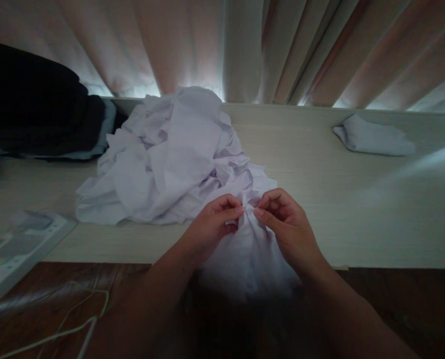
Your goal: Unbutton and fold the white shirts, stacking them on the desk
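Both my hands pinch a white cloth (250, 249) close together, near the front edge of the bench. Thumb and fingers of my left hand (220, 215) press on it from the left. A short way to the right, my right hand (282, 214) grips it between thumb and fingertips. Below the hands the cloth hangs in gathered folds over the edge. Behind, it runs up against a crumpled heap of white fabric (185, 144); where one ends and the other starts I cannot tell.
The pale bench (312, 209) holds a folded white cloth (374, 137) at the back right. Dark folded fabric (39, 104) is stacked at the left, with a white panel-like object (28, 249) nearer. White wire hangers (90, 324) show low at left. Curtains (243, 55) hang behind.
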### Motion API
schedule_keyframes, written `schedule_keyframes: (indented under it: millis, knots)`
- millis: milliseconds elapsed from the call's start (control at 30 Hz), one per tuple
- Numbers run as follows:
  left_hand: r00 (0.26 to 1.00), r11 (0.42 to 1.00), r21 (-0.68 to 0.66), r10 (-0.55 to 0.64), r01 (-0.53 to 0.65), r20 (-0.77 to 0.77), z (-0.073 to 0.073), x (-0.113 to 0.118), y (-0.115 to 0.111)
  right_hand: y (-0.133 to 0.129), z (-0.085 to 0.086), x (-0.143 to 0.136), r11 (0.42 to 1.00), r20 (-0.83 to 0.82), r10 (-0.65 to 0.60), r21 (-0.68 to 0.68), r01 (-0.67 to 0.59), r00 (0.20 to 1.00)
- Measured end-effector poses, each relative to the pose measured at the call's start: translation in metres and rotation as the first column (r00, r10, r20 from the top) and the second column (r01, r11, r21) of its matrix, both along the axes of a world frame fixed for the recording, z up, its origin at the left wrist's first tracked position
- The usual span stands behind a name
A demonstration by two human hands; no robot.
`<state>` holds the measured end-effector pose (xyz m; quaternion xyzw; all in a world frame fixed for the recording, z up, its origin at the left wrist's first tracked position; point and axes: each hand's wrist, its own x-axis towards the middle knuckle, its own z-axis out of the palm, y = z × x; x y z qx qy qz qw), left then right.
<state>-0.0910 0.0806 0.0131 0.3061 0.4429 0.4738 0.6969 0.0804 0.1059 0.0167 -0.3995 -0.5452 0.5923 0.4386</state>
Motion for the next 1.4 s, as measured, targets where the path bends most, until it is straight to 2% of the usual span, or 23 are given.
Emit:
schedule_keyframes:
  millis: [200, 333, 367, 433, 533, 567, 633, 700, 733, 833, 900, 1000, 1067, 1133, 1233, 1333, 1400]
  knots:
    - [0.998, 0.999, 0.038, 0.022, -0.020, -0.061, 0.001, 0.003, 0.002, -0.002, 0.003, 0.001, 0.999, 0.114, 0.000, 0.039, -0.004, 0.993]
    - [0.986, 0.996, 0.084, 0.016, -0.002, -0.168, -0.001, 0.005, 0.001, 0.002, 0.000, 0.004, 1.000, 0.090, -0.021, 0.003, 0.020, 0.996]
    - [0.975, 0.993, 0.109, -0.013, 0.039, -0.223, -0.002, 0.005, 0.000, 0.004, -0.001, 0.006, 0.999, 0.065, -0.042, -0.007, 0.043, 0.997]
    - [0.926, 0.967, 0.160, -0.133, 0.200, -0.353, -0.003, 0.003, -0.001, 0.010, -0.002, 0.009, 0.995, 0.010, -0.099, -0.023, 0.100, 0.995]
    - [0.766, 0.847, 0.144, -0.374, 0.512, -0.523, -0.006, 0.000, -0.003, 0.021, -0.001, 0.016, 0.980, -0.061, -0.198, -0.039, 0.196, 0.978]
    - [0.707, 0.808, 0.121, -0.419, 0.576, -0.570, -0.007, -0.001, -0.003, 0.024, 0.000, 0.017, 0.973, -0.074, -0.228, -0.040, 0.226, 0.971]
    - [0.634, 0.783, 0.084, -0.429, 0.616, -0.644, -0.009, -0.001, -0.003, 0.030, 0.001, 0.020, 0.961, -0.091, -0.278, -0.028, 0.276, 0.956]
    - [0.635, 0.811, 0.072, -0.396, 0.581, -0.663, -0.010, 0.000, -0.003, 0.034, 0.002, 0.021, 0.951, -0.106, -0.309, -0.021, 0.308, 0.945]
    - [0.667, 0.838, 0.067, -0.380, 0.542, -0.641, -0.010, 0.000, -0.002, 0.036, 0.002, 0.021, 0.950, -0.115, -0.313, -0.029, 0.312, 0.943]
    - [0.813, 0.938, 0.029, -0.284, 0.346, -0.509, -0.011, 0.000, 0.000, 0.041, -0.001, 0.024, 0.966, -0.105, -0.247, -0.100, 0.237, 0.963]
    - [0.890, 0.976, 0.007, -0.197, 0.219, -0.412, -0.013, 0.000, 0.002, 0.043, -0.004, 0.031, 0.980, -0.017, -0.147, -0.136, 0.144, 0.989]
    - [0.933, 0.988, -0.005, -0.146, 0.153, -0.329, -0.018, 0.000, 0.005, 0.047, -0.010, 0.050, 0.990, 0.231, 0.064, -0.133, -0.033, 0.971]
    - [0.940, 0.990, -0.025, -0.138, 0.137, -0.313, -0.019, 0.000, 0.006, 0.048, -0.012, 0.065, 0.973, 0.398, 0.230, -0.120, -0.198, 0.888]
    - [0.945, 0.992, -0.045, -0.127, 0.119, -0.302, -0.019, 0.000, 0.006, 0.049, -0.014, 0.078, 0.931, 0.526, 0.355, -0.125, -0.343, 0.773]
    - [0.954, 0.991, -0.077, -0.123, 0.106, -0.272, -0.018, 0.002, 0.006, 0.049, -0.013, 0.091, 0.882, 0.630, 0.427, -0.134, -0.451, 0.648]
    - [0.958, 0.991, -0.107, -0.107, 0.081, -0.267, -0.017, 0.005, 0.007, 0.048, -0.008, 0.096, 0.864, 0.614, 0.465, -0.158, -0.479, 0.637]
    - [0.960, 0.993, -0.105, -0.082, 0.056, -0.267, -0.015, 0.008, 0.007, 0.047, -0.003, 0.096, 0.872, 0.529, 0.480, -0.200, -0.447, 0.700]
